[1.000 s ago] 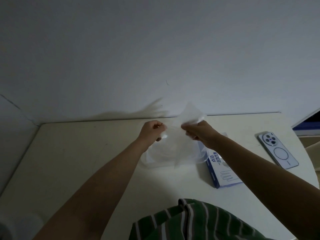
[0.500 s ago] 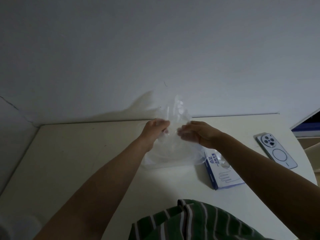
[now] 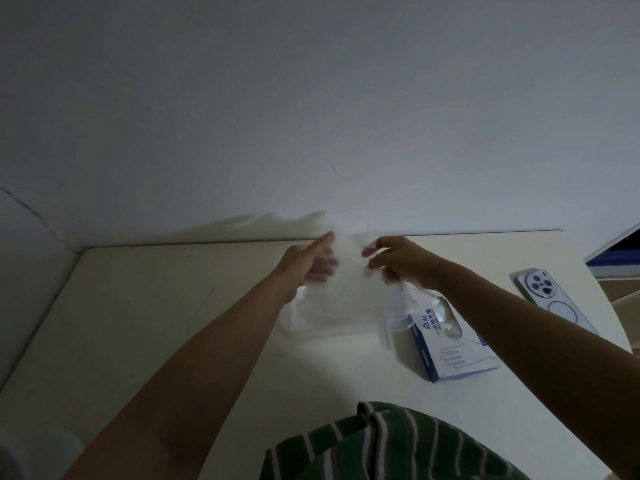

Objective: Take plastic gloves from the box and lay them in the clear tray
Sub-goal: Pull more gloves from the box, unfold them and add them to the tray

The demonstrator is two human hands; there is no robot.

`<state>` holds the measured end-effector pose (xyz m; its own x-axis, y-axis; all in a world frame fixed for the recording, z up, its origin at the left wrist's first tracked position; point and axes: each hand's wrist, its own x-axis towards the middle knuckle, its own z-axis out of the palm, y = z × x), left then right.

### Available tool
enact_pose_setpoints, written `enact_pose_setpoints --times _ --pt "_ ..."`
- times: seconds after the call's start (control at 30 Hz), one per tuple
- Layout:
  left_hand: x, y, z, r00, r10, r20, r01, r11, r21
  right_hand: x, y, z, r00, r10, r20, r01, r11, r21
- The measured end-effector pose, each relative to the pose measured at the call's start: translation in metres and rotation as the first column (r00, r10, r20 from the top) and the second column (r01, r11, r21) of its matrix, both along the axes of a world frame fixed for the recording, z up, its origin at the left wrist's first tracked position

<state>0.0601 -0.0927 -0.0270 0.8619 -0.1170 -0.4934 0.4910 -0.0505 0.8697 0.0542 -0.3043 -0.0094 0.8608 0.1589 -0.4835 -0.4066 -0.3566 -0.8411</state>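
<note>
A thin clear plastic glove [image 3: 348,278] is blurred between my two hands, just above the clear tray [image 3: 300,331] at the table's middle. My left hand [image 3: 310,266] has its fingers stretched out and blurred at the glove's left side. Whether it touches the film I cannot tell. My right hand [image 3: 398,259] has its fingers curled, pinching the glove's right edge, and film hangs below it. The blue and white glove box [image 3: 450,348] lies flat to the right of the tray, under my right forearm, with more film at its opening.
A phone [image 3: 552,301] lies camera side up at the right of the white table [image 3: 138,323]. The wall runs along the table's far edge. A blue and white object [image 3: 616,254] sits at the right border. My green striped shirt [image 3: 398,445] fills the bottom.
The glove came down from in front of the wall to just above the tray. My left hand went from closed on the glove to fingers stretched out. Both hands moved slightly apart.
</note>
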Motion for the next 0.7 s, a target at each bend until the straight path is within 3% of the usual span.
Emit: enact_pose_setpoints --times 0.1,0.17,0.2,0.23,0.3,0.33,0.37,0.43,0.53,0.63,0.7 --pt "-0.005 -0.005 -0.009 0.995 -0.073 0.067 0.057 0.974 0.218 0.000 0.006 -0.010 0.999 0.000 0.047 0.004 0.996 -0.091" --pt "-0.007 -0.005 -0.019 0.977 -0.155 0.145 0.065 0.869 0.491 0.002 0.008 -0.018 0.985 -0.028 0.173 0.064 0.976 -0.206" --pt "-0.008 -0.005 -0.024 0.962 -0.204 0.182 0.046 0.777 0.628 0.004 0.008 -0.021 0.952 -0.020 0.306 0.118 0.945 -0.306" --pt "-0.009 -0.006 -0.030 0.945 -0.249 0.211 0.017 0.684 0.730 0.006 0.009 -0.023 0.885 0.018 0.465 0.189 0.899 -0.395" --pt "-0.012 -0.008 -0.038 0.913 -0.322 0.251 -0.039 0.542 0.839 0.004 0.014 -0.021 0.664 0.116 0.739 0.331 0.840 -0.429" --pt "-0.013 -0.009 -0.041 0.902 -0.349 0.256 -0.056 0.493 0.868 0.002 0.019 -0.018 0.579 0.150 0.801 0.343 0.847 -0.406" --pt "-0.014 -0.011 -0.042 0.896 -0.370 0.247 -0.057 0.455 0.889 0.000 0.025 -0.016 0.553 0.191 0.811 0.286 0.871 -0.400" --pt "-0.016 -0.013 -0.045 0.895 -0.394 0.209 -0.027 0.420 0.907 -0.004 0.036 -0.022 0.668 0.319 0.673 0.040 0.887 -0.460" --pt "-0.016 -0.013 -0.047 0.907 -0.403 0.121 0.044 0.376 0.926 -0.007 0.045 -0.049 0.837 0.478 0.267 -0.253 0.770 -0.586" --pt "-0.016 -0.013 -0.049 0.912 -0.409 0.031 0.103 0.302 0.948 -0.007 0.050 -0.073 0.861 0.505 0.049 -0.374 0.697 -0.612" --pt "-0.018 -0.014 -0.051 0.881 -0.466 0.081 0.015 0.198 0.980 -0.008 0.054 -0.081 0.860 0.510 -0.030 -0.420 0.672 -0.610"
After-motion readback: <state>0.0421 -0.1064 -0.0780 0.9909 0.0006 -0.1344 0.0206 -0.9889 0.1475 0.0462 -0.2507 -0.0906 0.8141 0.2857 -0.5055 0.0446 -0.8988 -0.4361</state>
